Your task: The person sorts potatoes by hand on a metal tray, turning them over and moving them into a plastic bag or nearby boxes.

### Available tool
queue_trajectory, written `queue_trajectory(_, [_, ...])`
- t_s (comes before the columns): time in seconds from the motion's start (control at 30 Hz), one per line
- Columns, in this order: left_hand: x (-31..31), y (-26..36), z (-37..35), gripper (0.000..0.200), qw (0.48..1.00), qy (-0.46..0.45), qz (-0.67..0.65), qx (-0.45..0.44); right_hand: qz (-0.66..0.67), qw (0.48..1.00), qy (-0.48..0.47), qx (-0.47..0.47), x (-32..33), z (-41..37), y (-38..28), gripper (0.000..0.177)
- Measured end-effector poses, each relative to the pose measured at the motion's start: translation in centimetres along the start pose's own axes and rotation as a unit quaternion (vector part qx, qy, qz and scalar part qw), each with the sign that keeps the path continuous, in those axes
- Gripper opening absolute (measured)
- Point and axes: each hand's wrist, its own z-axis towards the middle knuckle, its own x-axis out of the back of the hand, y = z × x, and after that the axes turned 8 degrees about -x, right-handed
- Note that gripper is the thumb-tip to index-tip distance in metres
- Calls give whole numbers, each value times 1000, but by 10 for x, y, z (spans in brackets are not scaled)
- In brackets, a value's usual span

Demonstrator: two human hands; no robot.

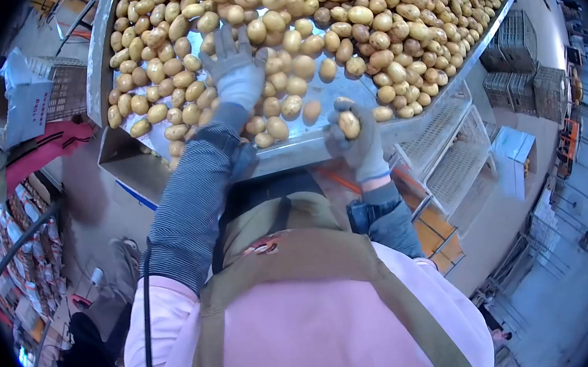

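Many yellow-brown potatoes lie heaped on a metal sorting table. My left hand, in a grey and white glove, is stretched over the potatoes left of the middle, its fingers spread and pointing away from me. At the table's front edge my right hand, gloved the same way, has its fingers curled round a potato. Another potato lies just to the right of that hand. Bare metal shows between the loose potatoes in the middle.
White plastic crates stand below the table's right side, with a white box beyond them. Grey crates are stacked farther right. At left are a printed box and filled bags. A person is at lower left.
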Motion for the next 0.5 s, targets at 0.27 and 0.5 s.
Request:
queue_trajectory(0.27, [20,16,21,61,996,-16,-88,30,-4,998,-61,6,21,-30,-12,28])
queue_trajectory(0.5, [108,127,-67,55,860,-112,-388,-312,471,835,-34,-281,47,-50,-17,23])
